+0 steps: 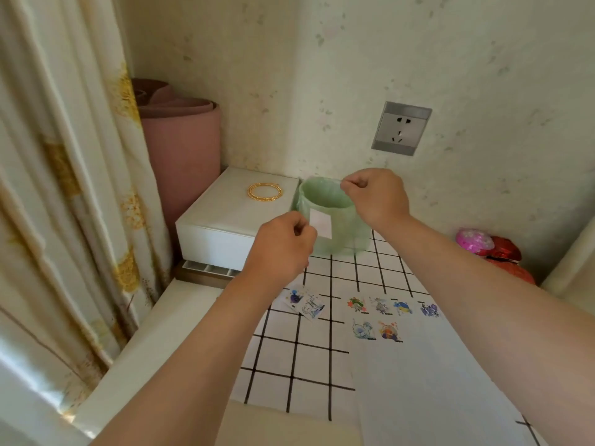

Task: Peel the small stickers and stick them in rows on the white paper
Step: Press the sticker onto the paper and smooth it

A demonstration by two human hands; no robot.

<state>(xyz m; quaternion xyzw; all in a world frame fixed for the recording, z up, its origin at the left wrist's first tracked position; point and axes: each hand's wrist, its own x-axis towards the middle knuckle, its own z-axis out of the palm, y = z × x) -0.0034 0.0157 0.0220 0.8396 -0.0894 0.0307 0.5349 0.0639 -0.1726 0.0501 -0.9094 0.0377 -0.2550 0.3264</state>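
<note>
My left hand [279, 244] pinches a small white backing slip [321, 223] and holds it up in front of the green bin [335, 235]. Over the bin's far rim, my right hand [375, 196] has its fingers curled and pinches the edge of the thin green liner. The white paper [428, 365] lies on the gridded table cover [289, 358] and carries several cartoon stickers [394, 307] in two rows. Two unpeeled stickers [306, 302] lie loose to the left of the paper.
A white box [225, 220] with gold bangles [265, 191] on top stands left of the bin. A pink rolled mat [183, 149] and a curtain [64, 188] fill the left side. Pink and red foil items [489, 247] sit at the right, below a wall socket [401, 128].
</note>
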